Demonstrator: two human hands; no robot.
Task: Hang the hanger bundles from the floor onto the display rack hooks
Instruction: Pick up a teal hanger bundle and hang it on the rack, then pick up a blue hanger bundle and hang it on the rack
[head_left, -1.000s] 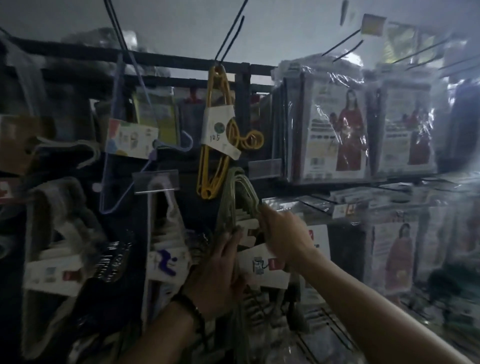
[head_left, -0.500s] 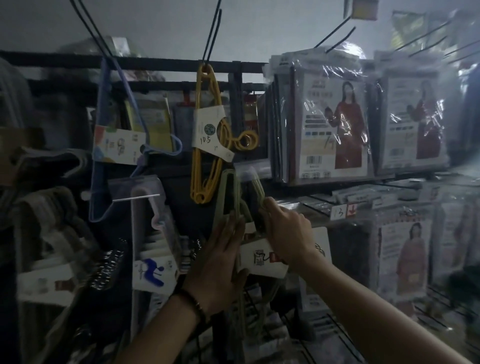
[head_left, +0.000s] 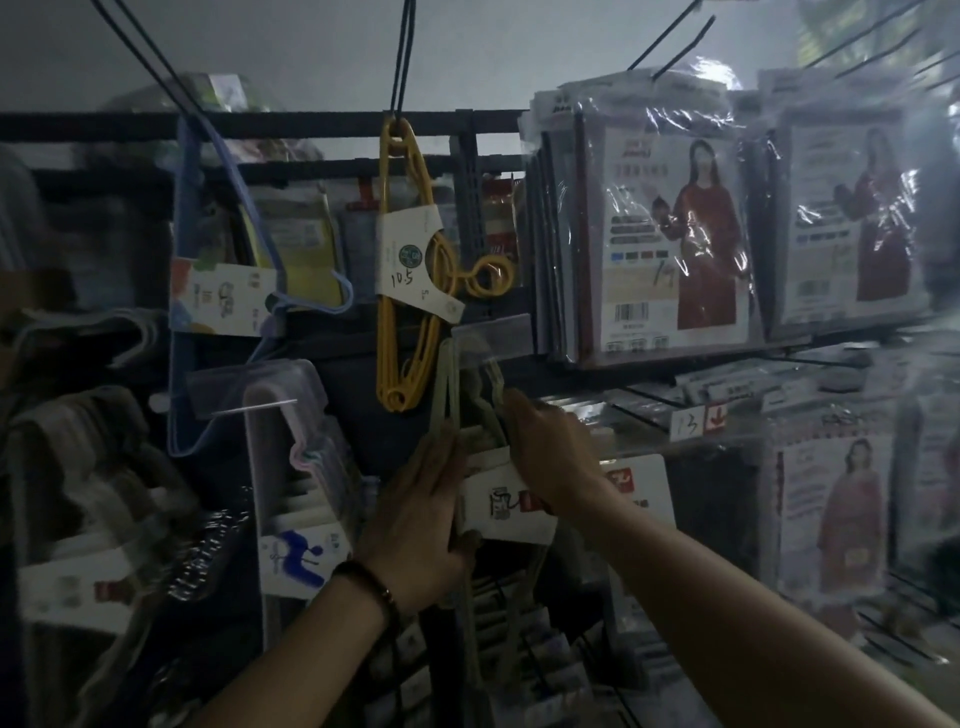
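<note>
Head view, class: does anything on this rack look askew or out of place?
The yellow hanger bundle hangs endwise from its hook, and its paper sleeve sits tilted. Otherwise nothing stands out.

The white card (head_left: 410, 260) on the yellow hanger bundle (head_left: 400, 332) carries a handwritten "10.5". Right of and below this bundle, a small white tag (head_left: 687, 422) on the shelf edge says "13", just beside a red sign with an arrow (head_left: 716, 417). Below the yellow bundle, the print on the grey-green hanger bundle's card (head_left: 506, 506) is too blurred to read.
</note>
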